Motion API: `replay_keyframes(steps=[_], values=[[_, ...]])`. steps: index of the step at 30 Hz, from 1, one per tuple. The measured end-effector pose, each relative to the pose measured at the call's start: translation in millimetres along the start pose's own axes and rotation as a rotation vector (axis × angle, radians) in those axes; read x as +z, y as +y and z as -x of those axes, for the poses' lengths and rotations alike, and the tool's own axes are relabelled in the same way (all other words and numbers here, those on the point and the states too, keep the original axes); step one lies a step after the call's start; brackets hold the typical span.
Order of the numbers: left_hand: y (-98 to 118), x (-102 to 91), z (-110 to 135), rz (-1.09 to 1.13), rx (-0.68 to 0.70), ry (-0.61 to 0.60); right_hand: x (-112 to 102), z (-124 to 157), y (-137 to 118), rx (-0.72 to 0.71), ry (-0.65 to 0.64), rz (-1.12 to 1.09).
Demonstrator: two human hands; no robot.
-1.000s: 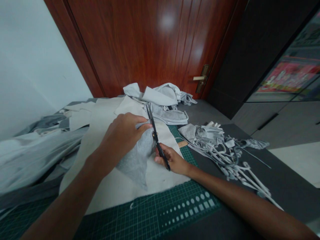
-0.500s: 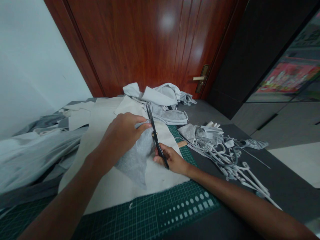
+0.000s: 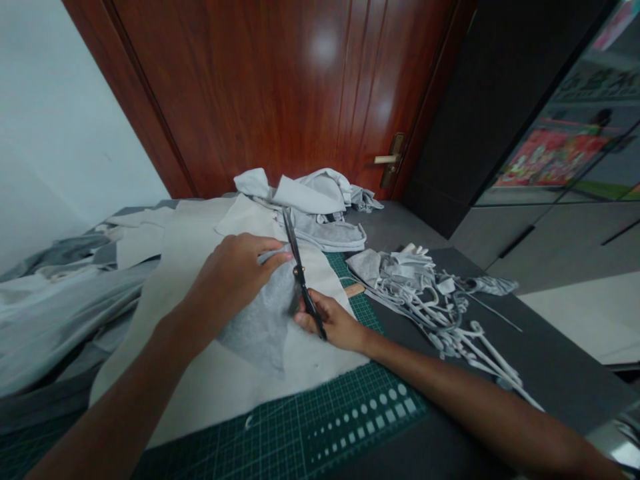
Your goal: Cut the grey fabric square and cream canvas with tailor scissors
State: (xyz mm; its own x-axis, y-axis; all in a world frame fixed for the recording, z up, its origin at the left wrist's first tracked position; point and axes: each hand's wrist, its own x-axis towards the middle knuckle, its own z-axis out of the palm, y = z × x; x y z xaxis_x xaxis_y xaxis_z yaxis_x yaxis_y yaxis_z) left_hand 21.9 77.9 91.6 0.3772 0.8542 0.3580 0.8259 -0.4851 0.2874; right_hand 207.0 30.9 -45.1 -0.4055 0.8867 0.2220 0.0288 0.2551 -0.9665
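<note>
At far left, a pile of grey and white fabric lies loosely layered beside the wall. Next to it, a large cream cloth is spread flat, partly covering a green cutting mat whose printed grid shows along the near edge. The left hand is closed to a pinch, thumb against fingers, gripping the upper edge of a grey cloth piece. That piece hangs down to a point over the cream cloth. Directly right of the pinch stand black scissors, tilted, tips away from the person; whether the blades bite fabric cannot be told. Behind them sits a heap of pale garments. The right hand is curled around the scissors' handles. Right of it, a wooden strip lies near a tangle of grey scraps and cords on the dark tabletop.
</note>
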Motion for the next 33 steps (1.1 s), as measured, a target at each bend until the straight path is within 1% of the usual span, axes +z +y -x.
replay_keyframes(steps=[3,5,10,16,20,24,28,33], values=[[1,-1.3,0,0.003,-0.011,-0.016,0,-1,2,-0.027,0.005,-0.001],[1,-1.6,0,0.01,-0.007,-0.019,0,-1,2,-0.021,0.001,-0.006],[4,-1.0,1,0.036,0.035,0.014,0,1,0,-0.029,-0.004,0.006],[8,-2.0,3,0.092,0.059,0.02,-3,5,-8,-0.065,-0.064,0.016],[6,-1.4,3,0.081,0.075,0.007,-4,6,-12,-0.092,-0.071,0.059],[6,-1.8,3,0.075,0.056,-0.006,-4,7,-13,-0.091,-0.083,0.072],[6,-4.3,3,0.062,0.058,-0.034,-4,7,-13,-0.093,-0.091,0.073],[4,-6.2,3,0.065,0.077,-0.038,-3,7,-10,-0.108,-0.082,0.075]])
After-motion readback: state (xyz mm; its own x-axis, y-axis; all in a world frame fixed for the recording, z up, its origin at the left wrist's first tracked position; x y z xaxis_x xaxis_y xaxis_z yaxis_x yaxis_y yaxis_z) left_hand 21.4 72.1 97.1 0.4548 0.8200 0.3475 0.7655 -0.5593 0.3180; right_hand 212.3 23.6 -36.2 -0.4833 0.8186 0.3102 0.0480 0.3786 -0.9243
